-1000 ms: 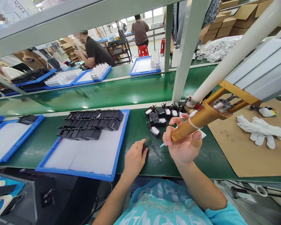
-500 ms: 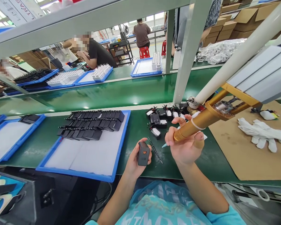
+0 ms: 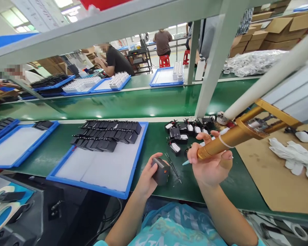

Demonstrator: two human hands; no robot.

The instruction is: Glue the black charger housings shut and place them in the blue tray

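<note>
My left hand (image 3: pixel 146 181) is closed around a small dark box-shaped plastic case (image 3: pixel 161 172), thumb on its top. The case is tilted, with orange marks on the end facing right. My right hand (image 3: pixel 210 167) has its fingers curled around the lower end of a gold metal cylindrical tool (image 3: pixel 215 143), which carries a white band. Under the fingers a thin stick with a light-blue tip (image 3: pixel 186 163) pokes out; whether the hand grips it I cannot tell. Thin black tweezers (image 3: pixel 174 168) lie on the green bench between my hands. Beyond them sit several black units with white parts and wires (image 3: pixel 175 147).
A blue-rimmed tray (image 3: pixel 92 188) with rows of black cases stands left, another tray (image 3: pixel 17 160) beyond it. White gloves (image 3: pixel 295 153) lie on brown cardboard (image 3: pixel 256 171) at right. A metal post (image 3: pixel 207 65) rises behind the bench. Co-workers sit across the line.
The view has shifted, so the scene sits further right and lower. My left hand has turned the case, showing its long side and top. My right hand stays on the gold tool.
</note>
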